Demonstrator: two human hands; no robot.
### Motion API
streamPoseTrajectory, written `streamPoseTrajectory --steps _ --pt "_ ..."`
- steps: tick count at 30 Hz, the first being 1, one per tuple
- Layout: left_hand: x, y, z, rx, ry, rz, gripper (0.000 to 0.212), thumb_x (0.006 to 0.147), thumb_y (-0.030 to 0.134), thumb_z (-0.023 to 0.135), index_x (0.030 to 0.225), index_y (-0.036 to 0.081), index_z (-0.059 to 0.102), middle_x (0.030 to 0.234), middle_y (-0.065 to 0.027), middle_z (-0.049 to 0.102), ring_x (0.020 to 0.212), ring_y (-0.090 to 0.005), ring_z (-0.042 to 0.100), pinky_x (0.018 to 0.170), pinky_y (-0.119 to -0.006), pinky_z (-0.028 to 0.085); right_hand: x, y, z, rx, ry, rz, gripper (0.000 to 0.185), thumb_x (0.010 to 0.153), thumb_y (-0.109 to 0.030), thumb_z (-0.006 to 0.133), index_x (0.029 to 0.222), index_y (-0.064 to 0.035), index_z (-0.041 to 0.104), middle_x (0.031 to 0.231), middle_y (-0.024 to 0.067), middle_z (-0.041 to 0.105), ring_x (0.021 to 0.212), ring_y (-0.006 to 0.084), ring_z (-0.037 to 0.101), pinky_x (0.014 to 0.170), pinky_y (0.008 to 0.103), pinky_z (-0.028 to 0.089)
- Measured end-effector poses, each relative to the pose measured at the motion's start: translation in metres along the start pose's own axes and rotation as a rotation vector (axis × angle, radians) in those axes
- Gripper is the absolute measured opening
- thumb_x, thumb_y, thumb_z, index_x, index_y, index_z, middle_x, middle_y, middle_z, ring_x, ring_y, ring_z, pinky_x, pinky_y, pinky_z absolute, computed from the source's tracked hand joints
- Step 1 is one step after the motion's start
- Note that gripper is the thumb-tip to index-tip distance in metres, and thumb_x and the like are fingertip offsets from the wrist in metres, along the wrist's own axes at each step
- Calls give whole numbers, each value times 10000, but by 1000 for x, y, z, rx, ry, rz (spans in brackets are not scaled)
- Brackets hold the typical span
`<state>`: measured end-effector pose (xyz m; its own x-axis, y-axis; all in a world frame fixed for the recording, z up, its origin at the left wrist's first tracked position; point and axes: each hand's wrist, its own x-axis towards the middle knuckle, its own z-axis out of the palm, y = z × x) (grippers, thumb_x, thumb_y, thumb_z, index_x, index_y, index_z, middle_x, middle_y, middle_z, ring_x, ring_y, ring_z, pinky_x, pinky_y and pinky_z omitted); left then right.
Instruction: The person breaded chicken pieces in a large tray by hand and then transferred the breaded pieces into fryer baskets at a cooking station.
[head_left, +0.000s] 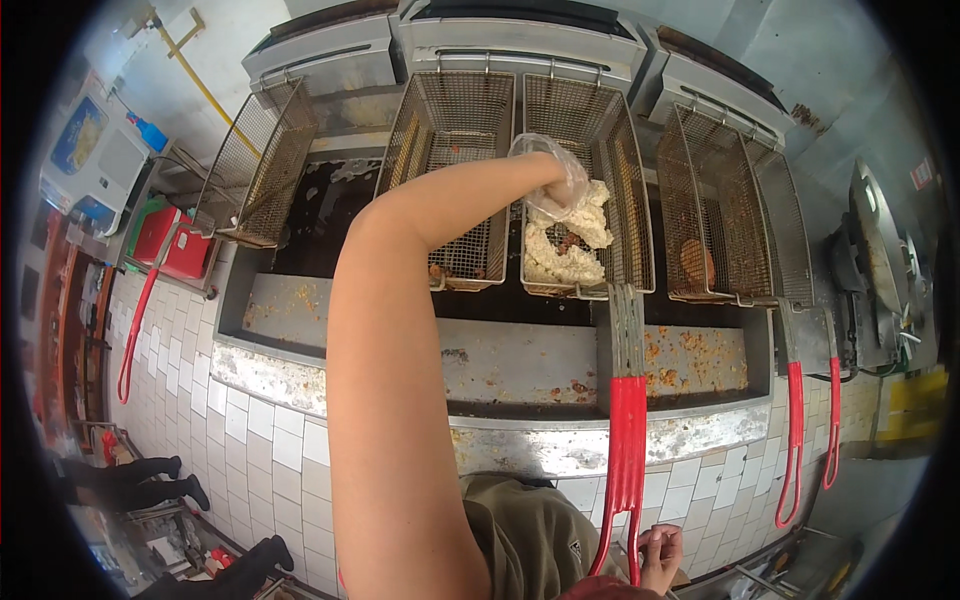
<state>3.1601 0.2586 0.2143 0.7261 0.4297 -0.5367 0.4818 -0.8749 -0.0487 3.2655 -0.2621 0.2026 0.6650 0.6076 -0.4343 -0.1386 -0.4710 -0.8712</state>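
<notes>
My left hand (551, 180), in a clear plastic glove, reaches down into a wire fryer basket (637, 225) right of centre. It touches pale, flour-coated food pieces (562, 262), which look like breaded chicken. The glove and wrist hide my fingertips, so whether they grip a piece is unclear. This basket's red-coated handle (627, 427) points toward me. My bare right hand (660, 555), fingers curled, is beside the looped handle end at the bottom; a firm hold on it cannot be made out.
A second wire basket (450, 112) hangs to the left, partly behind my forearm. More baskets hang at far left (259, 165) and right (720, 202), the right one with a brown piece (697, 262). Dark fryer wells (322, 202) lie below. Crumbs dot the metal ledge (517, 360). Another person's legs (135, 480) show lower left.
</notes>
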Motion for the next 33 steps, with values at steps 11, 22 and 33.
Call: streamPoseTrajectory --steps 11,22,33 --pt "-89 69 -40 146 291 234 296 669 204 597 930 68 631 917 -75 618 829 -237 594 690 -411 486 -2 5 1 -24 20 14 124 861 -181 534 886 -67 493 725 21 515 636 97 471 495 215 382" --pt "-26 32 14 -39 109 197 338 731 286 557 1041 161 603 1044 -86 584 976 -267 554 796 -438 451 -3 5 4 -12 -2 3 127 862 -183 531 901 -65 511 720 28 521 630 101 475 488 206 376" --pt "-23 47 34 -41 180 329 364 731 219 555 1073 94 543 1002 -133 566 919 -260 564 736 -397 471 2 21 3 39 -41 -103 122 871 -155 502 855 -46 449 636 34 489 569 87 463 523 199 367"
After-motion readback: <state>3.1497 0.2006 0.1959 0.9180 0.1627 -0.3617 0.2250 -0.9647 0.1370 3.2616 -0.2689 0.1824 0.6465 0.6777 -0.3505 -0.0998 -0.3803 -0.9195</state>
